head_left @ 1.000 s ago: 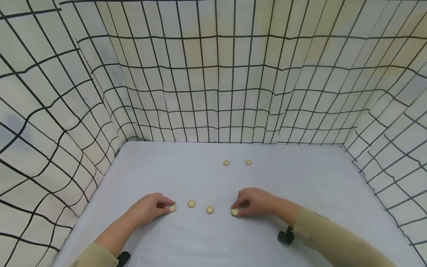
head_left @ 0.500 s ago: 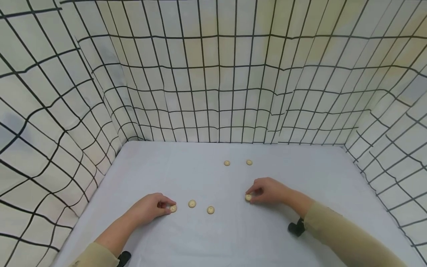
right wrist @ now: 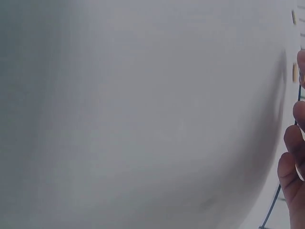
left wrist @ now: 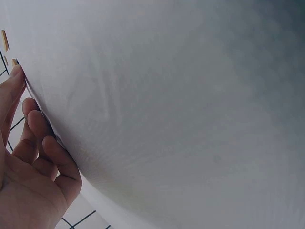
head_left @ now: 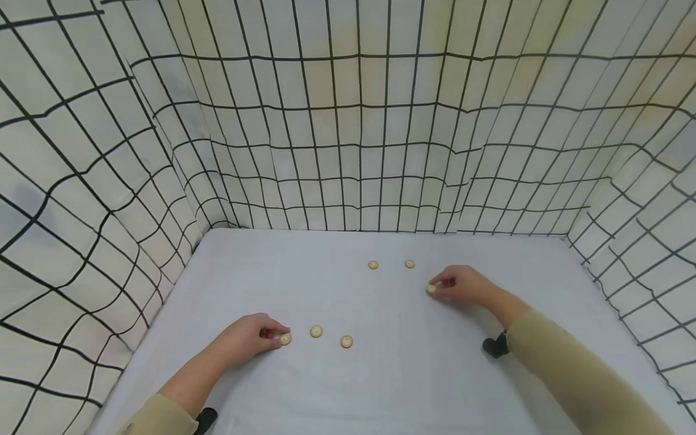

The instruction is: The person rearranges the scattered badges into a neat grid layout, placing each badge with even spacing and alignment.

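In the head view my left hand (head_left: 251,340) rests on the white table and pinches a round cream-coloured button (head_left: 286,339) between thumb and fingertips. Two similar buttons lie flat to its right: one close by (head_left: 316,331), the other a little farther along (head_left: 346,342). My right hand (head_left: 463,285), at the back right, holds another button (head_left: 431,289) by its edges with thumb and forefinger. In the left wrist view the left hand (left wrist: 40,162) has its other fingers loosely bent. Only part of the right hand (right wrist: 293,162) shows at the right wrist view's edge.
Two more buttons lie at the back of the white table (head_left: 304,272), one on the left (head_left: 373,264) and one on the right (head_left: 410,264), just beyond the right hand. A white backdrop with a black grid (head_left: 348,133) encloses the back and sides.
My right hand has moved away from me and to the right, carrying its button from the front row toward the back pair. The left hand keeps its hold and place.
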Available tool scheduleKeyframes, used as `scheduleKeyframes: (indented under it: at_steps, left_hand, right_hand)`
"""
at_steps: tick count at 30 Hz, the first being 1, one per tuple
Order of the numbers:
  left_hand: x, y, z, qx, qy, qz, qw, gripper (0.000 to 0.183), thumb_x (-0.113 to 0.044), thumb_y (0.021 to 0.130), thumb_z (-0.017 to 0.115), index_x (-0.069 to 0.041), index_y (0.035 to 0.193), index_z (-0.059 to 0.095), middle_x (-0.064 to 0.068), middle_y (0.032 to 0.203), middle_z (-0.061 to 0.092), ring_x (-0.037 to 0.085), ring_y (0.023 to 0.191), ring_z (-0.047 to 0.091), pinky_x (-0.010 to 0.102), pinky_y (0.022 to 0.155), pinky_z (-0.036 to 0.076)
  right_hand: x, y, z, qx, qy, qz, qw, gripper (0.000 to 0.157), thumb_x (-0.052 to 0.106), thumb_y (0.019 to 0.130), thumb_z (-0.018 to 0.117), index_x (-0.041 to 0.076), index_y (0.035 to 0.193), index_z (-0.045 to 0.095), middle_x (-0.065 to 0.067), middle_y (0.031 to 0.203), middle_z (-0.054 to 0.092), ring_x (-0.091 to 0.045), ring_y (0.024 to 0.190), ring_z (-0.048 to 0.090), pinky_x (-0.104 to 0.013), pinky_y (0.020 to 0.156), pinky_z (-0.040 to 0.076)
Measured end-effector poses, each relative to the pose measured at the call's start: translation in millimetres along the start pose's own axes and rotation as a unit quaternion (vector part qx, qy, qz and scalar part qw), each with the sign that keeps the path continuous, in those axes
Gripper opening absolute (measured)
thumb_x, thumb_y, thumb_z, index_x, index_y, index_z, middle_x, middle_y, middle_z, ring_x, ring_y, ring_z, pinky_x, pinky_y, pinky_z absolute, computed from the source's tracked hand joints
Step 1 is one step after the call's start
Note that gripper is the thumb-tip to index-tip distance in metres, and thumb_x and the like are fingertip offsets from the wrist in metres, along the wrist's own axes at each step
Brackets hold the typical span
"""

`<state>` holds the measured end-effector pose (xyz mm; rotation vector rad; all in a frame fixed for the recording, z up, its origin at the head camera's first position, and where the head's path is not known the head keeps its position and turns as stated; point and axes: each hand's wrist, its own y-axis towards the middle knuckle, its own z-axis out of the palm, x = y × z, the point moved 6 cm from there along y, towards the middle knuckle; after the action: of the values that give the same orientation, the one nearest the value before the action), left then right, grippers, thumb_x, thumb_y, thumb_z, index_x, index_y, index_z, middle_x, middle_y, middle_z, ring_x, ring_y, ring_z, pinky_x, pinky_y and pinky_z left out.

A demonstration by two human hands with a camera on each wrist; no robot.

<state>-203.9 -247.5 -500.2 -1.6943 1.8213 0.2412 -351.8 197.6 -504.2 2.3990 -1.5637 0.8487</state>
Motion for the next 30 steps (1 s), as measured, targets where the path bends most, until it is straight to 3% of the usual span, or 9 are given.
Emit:
scheduleKeyframes:
  at_steps: [13,30]
  left_hand:
    - [-0.6,0.2,-1.2,-0.006,0.005,0.003,1.0000,0.023,-0.020,0.084,0.079,-0.024,0.107,0.078,-0.006,0.083,0.056,0.014,0.079,0.049,0.034,0.072,0.041]
    - [-1.5,-1.1,-0.6,-0.008,0.003,-0.008,0.9999,0.022,-0.020,0.084,0.080,-0.024,0.105,0.078,-0.007,0.083,0.056,0.013,0.080,0.049,0.034,0.073,0.042]
  right_hand:
    - [-28.7,15.6,-20.5,-0.027,0.033,0.085,0.995,0.038,0.038,0.088,0.074,0.017,0.120,0.072,-0.009,0.109,0.062,-0.026,0.096,0.053,-0.040,0.080,0.045]
    - [-48.0,22.7,-24.5,-0.050,0.031,0.124,0.991,0.044,0.038,0.092,0.070,0.013,0.127,0.068,-0.016,0.118,0.060,-0.030,0.101,0.052,-0.042,0.081,0.044]
